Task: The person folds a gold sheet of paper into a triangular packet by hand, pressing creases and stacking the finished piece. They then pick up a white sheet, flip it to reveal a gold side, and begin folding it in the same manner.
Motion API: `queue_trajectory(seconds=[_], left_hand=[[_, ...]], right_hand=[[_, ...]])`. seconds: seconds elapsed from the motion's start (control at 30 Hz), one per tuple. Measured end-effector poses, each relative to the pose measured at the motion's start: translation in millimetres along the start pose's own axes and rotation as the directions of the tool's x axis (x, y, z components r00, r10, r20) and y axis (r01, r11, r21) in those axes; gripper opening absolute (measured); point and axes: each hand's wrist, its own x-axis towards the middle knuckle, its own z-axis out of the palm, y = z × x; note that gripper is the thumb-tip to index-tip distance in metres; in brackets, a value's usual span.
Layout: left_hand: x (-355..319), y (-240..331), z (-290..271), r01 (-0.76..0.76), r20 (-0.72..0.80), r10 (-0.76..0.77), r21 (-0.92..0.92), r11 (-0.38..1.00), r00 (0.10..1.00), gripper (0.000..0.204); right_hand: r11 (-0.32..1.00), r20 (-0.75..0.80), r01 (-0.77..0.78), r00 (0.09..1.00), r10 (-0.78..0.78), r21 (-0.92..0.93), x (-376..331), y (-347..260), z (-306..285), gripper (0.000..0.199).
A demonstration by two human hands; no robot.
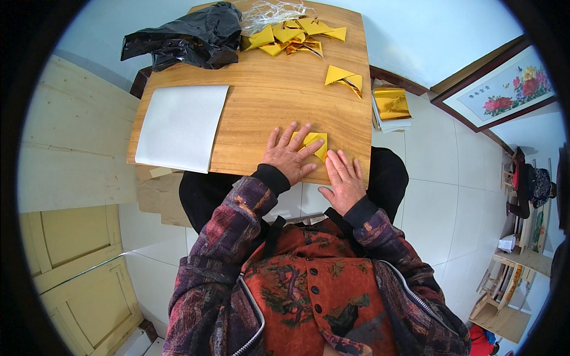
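Observation:
A small folded piece of gold foil paper [319, 151] lies flat near the front edge of the wooden table [261, 101]. Spread over it are the fingers of my left hand [290, 155], pressing it down and hiding part of it. My right hand [344, 180] lies at the paper's right corner, fingers stretched out, at the table's near edge. Farther off at the right sits another folded gold paper piece [344, 79]. A pile of several folded gold pieces [291, 37] rests at the far edge.
At the left lies a sheet of white paper [181, 126]. Behind it a crumpled black plastic bag [190, 37] and white stringy strands [270, 14] take up the far edge. Beside the table, gold foil sheets [392, 104] top a stack. A framed flower picture [504, 89] leans at the right.

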Motion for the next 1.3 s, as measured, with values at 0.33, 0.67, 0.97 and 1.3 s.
queue_trajectory(seconds=[0.33,0.67,0.97,1.3], left_hand=[[0,-1,0,-0.021,0.013,0.021,-0.016,1.0,1.0,0.053],[0,1,-3,-0.008,0.049,0.008,0.013,1.0,0.999,0.052],[0,2,-5,-0.01,0.046,0.01,0.006,1.0,0.999,0.054],[0,2,-5,-0.006,0.035,0.006,-0.002,1.0,0.999,0.055]], right_hand=[[0.997,0.013,0.028,1.0,-0.027,-0.067,2,1,-1,0.078],[0.995,0.011,0.064,0.998,-0.063,-0.078,3,7,-4,0.076],[0.994,0.036,0.081,0.996,-0.083,0.07,1,21,-18,0.08],[0.997,0.107,0.067,0.992,-0.07,0.031,9,13,-15,0.088]])
